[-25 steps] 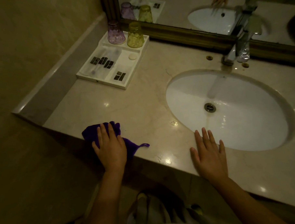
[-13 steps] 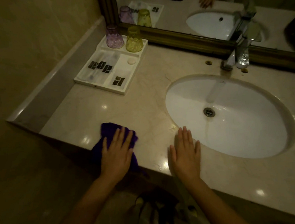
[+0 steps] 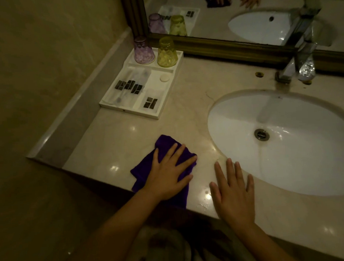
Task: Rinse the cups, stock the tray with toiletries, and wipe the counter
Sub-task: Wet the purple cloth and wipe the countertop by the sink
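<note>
Cloth (image 3: pixel 147 167) under flat left hand (image 3: pixel 169 175).

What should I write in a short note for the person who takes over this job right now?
Left hand: flat, pressing the purple cloth on the counter near its front edge.
Right hand: flat on the counter beside the sink, holding nothing.
Done: purple cup and yellow cup stand upside down on the tray, which is stocked.
Left: finish wiping the counter.
</note>
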Demonstrator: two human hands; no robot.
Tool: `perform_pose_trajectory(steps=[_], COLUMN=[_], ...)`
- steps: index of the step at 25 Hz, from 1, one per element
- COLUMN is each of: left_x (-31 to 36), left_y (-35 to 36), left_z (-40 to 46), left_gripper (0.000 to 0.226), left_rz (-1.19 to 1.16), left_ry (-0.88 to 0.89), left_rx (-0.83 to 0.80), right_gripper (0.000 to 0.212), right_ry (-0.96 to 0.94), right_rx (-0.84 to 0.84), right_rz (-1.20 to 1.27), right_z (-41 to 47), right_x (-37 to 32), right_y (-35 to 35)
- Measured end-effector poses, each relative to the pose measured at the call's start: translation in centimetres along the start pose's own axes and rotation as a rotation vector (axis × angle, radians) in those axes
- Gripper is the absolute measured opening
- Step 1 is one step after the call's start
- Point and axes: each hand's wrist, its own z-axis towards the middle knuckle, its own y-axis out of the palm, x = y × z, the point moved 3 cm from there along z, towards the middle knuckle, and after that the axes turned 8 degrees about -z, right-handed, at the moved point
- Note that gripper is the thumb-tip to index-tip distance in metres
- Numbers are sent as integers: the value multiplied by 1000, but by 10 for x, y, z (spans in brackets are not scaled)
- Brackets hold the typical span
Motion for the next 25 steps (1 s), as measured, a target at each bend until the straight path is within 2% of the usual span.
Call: perform_pose_trajectory(steps=[9, 18, 25], left_x=[-71, -173, -219], left_y=[-15, -44, -61], left_z=[1, -15, -23], left_gripper=[55, 54, 53], left_rz=[-4, -17, -24], left_ry=[-96, -137, -161], left_rx=[75, 88, 100], right_gripper=[66, 61, 59], right_ry=[45, 60, 68], right_rx=[-17, 7, 11], right_rz=[-40, -35, -39], right_z=[-1, -2, -2], right_x=[-1, -3, -3], right_y=[-5, -5, -5])
